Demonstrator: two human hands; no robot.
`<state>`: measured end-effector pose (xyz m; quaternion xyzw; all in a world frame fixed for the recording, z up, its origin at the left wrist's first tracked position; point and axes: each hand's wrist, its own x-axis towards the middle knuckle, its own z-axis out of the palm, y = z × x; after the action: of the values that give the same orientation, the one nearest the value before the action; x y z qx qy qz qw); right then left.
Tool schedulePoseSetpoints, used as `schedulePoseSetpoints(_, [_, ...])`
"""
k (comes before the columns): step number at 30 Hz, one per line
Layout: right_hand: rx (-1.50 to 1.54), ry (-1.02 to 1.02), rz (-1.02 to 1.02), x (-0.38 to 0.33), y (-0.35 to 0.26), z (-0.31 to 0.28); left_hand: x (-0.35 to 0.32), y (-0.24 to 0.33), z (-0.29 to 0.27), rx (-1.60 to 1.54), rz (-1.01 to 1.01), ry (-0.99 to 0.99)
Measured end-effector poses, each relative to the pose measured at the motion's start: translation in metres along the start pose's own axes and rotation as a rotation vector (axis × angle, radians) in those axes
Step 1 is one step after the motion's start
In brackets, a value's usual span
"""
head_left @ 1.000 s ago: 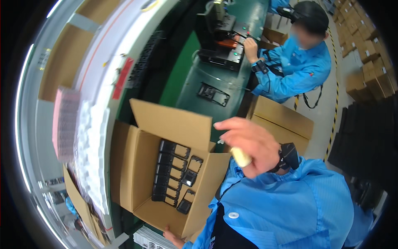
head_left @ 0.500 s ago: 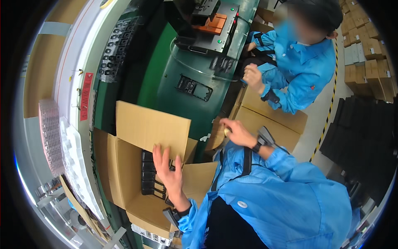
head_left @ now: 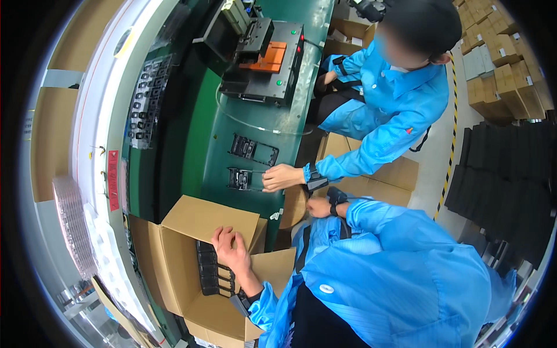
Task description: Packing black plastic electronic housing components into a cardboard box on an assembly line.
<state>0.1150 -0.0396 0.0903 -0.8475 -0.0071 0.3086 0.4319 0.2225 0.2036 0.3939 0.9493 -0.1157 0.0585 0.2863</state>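
Note:
My left hand (head_left: 232,248) is over an open cardboard box (head_left: 174,255), beside its raised flap (head_left: 212,219). Its fingers are loosely bent and apart, and nothing shows in them. Inside the box lies a row of black plastic frames (head_left: 207,268). Close to my lap, near the table edge, my right hand (head_left: 319,207) is curled closed; whatever it may hold is hidden. Ahead on the green table lie two black plastic frames, a farther one (head_left: 244,147) and a nearer one (head_left: 238,178). A co-worker's hand (head_left: 281,177) touches the nearer frame.
A machine with an orange block (head_left: 271,57) and green buttons stands on the green table (head_left: 203,168). The co-worker (head_left: 400,104) sits at the right edge. A tray of small black parts (head_left: 148,104) lies far left. Another cardboard box (head_left: 371,185) stands beyond my right hand.
The co-worker's hand has brought a second black frame down onto the table. My right hand has drawn back and curled in near my lap. My left hand's fingers have bent.

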Motion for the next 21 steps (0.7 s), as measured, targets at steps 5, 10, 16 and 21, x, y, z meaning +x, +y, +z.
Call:
schedulePoseSetpoints(5, [-0.087,0.075,0.402,-0.03,0.076,-0.002,0.0,-0.009,0.003,0.036,-0.007,0.021])
schedulePoseSetpoints(10, [-0.122,0.203,0.517,-0.071,0.135,-0.02,0.0,-0.007,-0.006,-0.021,-0.051,-0.022])
schedulePoseSetpoints(16, [0.014,0.215,0.781,-0.138,0.112,-0.037,-0.018,-0.005,-0.041,-0.101,0.119,-0.17])
schedulePoseSetpoints(21, [0.59,0.526,0.619,-0.167,0.026,-0.023,-0.071,-0.007,-0.087,-0.406,0.103,-0.297])
